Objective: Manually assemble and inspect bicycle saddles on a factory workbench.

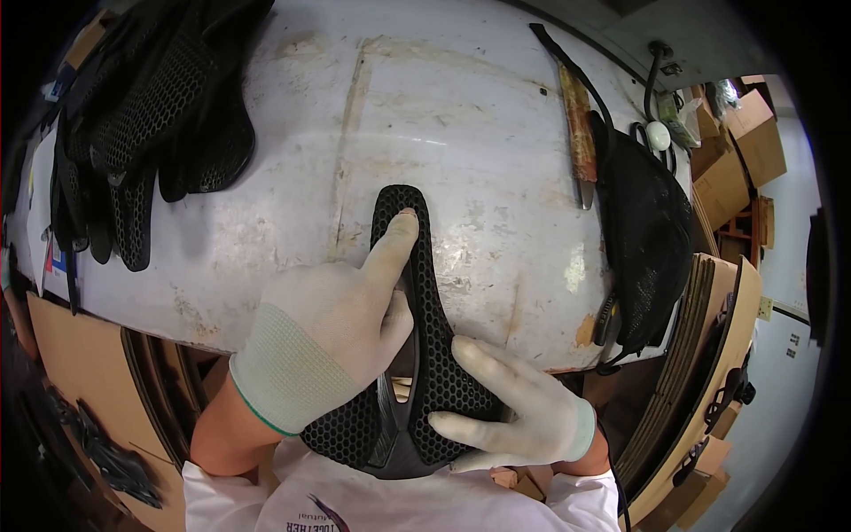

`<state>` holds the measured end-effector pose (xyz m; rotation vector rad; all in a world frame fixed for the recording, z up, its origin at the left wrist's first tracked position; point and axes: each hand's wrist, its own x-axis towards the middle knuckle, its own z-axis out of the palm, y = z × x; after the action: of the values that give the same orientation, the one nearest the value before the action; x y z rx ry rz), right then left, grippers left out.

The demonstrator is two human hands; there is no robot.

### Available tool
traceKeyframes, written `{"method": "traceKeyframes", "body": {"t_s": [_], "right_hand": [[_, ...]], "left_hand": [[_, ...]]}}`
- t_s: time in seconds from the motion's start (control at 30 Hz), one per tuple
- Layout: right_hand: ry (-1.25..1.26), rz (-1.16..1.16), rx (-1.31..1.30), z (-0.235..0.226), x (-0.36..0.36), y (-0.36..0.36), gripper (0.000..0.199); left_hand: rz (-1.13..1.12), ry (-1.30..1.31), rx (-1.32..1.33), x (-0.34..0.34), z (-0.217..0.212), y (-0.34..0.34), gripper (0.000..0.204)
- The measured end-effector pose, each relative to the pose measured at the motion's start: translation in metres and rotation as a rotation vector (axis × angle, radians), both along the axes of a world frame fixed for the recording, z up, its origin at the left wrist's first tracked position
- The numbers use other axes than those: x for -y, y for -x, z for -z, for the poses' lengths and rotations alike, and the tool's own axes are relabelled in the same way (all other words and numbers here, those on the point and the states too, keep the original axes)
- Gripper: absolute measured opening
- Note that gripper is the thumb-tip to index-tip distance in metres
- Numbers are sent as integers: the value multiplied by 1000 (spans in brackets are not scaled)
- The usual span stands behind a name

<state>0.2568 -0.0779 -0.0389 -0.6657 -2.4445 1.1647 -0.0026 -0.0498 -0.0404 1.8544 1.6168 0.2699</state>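
Note:
A black bicycle saddle (433, 324) with a honeycomb surface and a long centre slot lies before me. Its narrow nose points away over the table, and its wide rear is close to my shirt. My left hand (332, 324), in a white knit glove, is on its left side. The index finger stretches along the nose and presses near the tip; the other fingers curl at the slot, partly hidden. My right hand (523, 408), gloved too, grips the right rear wing with its fingers apart on the surface. Its underside is out of sight.
Several black honeycomb saddles (168, 106) are piled at the far left of the worn white table (470, 115). On the right lie a black mesh bag (647, 239) and a blade with a taped, stained handle (578, 133). Cardboard sheets (683, 372) stand beyond the right edge.

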Motion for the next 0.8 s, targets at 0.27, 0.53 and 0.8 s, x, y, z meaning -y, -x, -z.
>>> {"method": "traceKeyframes", "body": {"t_s": [0.27, 0.53, 0.8], "right_hand": [[190, -17, -77, 6, -2, -5, 64], [73, 13, -30, 6, 4, -1, 59], [150, 40, -105, 14, 14, -2, 61]], "left_hand": [[19, -84, 7, 3, 9, 3, 65], [10, -99, -1, 4, 10, 2, 64], [-19, -90, -22, 5, 8, -3, 61]]}}
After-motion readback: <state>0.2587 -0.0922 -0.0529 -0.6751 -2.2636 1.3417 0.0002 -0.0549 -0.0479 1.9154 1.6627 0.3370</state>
